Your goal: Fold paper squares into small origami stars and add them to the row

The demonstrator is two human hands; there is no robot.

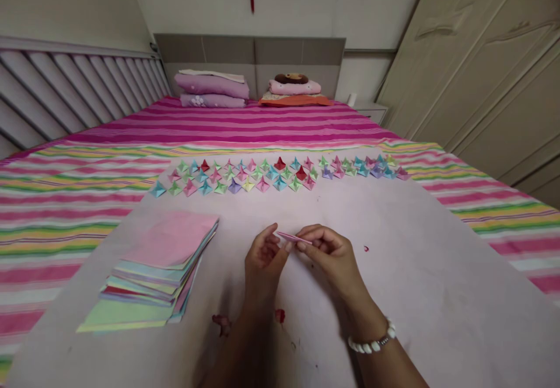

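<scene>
A small folded piece of pink paper [289, 237] is held edge-on above the board, pinched between the thumb and fingers of my right hand [335, 254]. On its other side is my left hand [262, 265], its fingers apart and partly curled. The left thumb tip reaches the paper's lower edge; whether it presses on it I cannot tell. To the left lies a fanned stack of coloured paper sheets [172, 242], pink on top. Beyond both hands, several small folded paper shapes [279, 182] stand in rows, in blue, green, pink, red, purple and yellow.
A pale board [420, 271] lies on a striped bedspread [490, 207]. Red flower-like marks [280, 316] show on the board near my left forearm. Folded bedding [213, 87] is piled by the headboard [297, 55]. A slatted rail [83, 84] runs along the left; a wardrobe [490, 73] stands right.
</scene>
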